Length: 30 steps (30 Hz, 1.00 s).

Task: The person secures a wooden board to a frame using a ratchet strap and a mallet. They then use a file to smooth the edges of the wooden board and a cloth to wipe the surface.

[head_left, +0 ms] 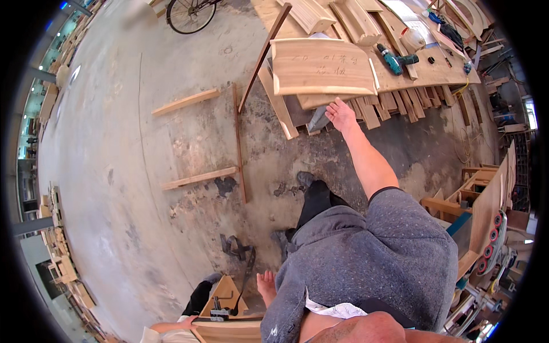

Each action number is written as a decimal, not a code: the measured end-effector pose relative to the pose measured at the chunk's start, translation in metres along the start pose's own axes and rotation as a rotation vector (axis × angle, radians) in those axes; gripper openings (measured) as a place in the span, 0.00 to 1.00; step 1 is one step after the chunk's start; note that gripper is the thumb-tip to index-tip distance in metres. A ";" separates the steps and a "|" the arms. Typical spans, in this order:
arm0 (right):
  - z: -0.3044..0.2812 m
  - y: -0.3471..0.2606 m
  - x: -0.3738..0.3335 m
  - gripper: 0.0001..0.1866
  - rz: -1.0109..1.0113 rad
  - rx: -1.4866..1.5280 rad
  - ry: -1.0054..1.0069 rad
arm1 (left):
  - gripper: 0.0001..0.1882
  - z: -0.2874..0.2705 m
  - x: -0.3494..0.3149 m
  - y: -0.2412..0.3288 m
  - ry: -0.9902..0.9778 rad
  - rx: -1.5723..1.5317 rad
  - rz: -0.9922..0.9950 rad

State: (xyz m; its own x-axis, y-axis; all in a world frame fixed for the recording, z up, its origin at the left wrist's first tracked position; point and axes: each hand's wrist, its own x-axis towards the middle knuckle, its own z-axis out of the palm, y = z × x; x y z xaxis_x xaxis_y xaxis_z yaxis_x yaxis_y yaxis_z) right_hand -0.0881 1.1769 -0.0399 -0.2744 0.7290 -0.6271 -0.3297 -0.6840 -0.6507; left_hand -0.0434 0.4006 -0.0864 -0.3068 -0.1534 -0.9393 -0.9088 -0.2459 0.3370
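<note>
My right hand (341, 116) reaches out to the front edge of the workbench, just below a wide pale wooden panel (324, 77) with handwritten marks. Its fingers are loosely bent with nothing visible in them; whether they touch the bench edge I cannot tell. My left hand (266, 286) hangs low by my side, fingers apart and holding nothing. Close to it are a black strap (250, 263) and a wooden piece with a dark metal clamp (219, 312). Another person's hand (187, 322) rests by that clamp.
A teal cordless drill (393, 61) and shaped wooden mouldings (309, 14) lie on the bench, with wood strips stacked beneath. Two short bars (200, 178) and a long dark bar (239, 148) are on the concrete floor. A bicycle (191, 12) stands beyond; wooden frames (477, 183) are at right.
</note>
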 end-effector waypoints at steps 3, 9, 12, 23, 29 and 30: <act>-0.023 -0.040 0.064 0.33 0.008 0.106 -0.037 | 0.32 0.077 -0.017 0.007 -0.141 0.014 -0.018; 0.009 -0.047 0.078 0.21 0.054 0.388 0.115 | 0.27 0.207 -0.082 0.022 -0.261 -0.003 0.172; 0.004 -0.061 0.093 0.20 0.065 0.388 0.068 | 0.25 0.246 -0.108 0.029 -0.279 0.015 0.195; -0.058 -0.103 0.126 0.22 0.035 0.038 -0.303 | 0.12 0.192 -0.126 -0.034 0.100 0.025 0.280; -0.039 -0.130 0.029 0.30 0.110 -0.329 -0.515 | 0.13 0.154 -0.099 -0.091 0.089 -0.174 0.304; -0.026 -0.123 0.027 0.30 0.143 -0.339 -0.592 | 0.14 0.158 -0.097 -0.092 0.101 -0.179 0.312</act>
State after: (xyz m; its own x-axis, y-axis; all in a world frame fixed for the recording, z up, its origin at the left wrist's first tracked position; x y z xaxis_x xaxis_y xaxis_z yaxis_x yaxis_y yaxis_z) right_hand -0.0319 1.2805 0.0121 -0.7723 0.4582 -0.4400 0.0196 -0.6751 -0.7375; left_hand 0.0253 0.5890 -0.0364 -0.5240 -0.3388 -0.7814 -0.7094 -0.3342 0.6206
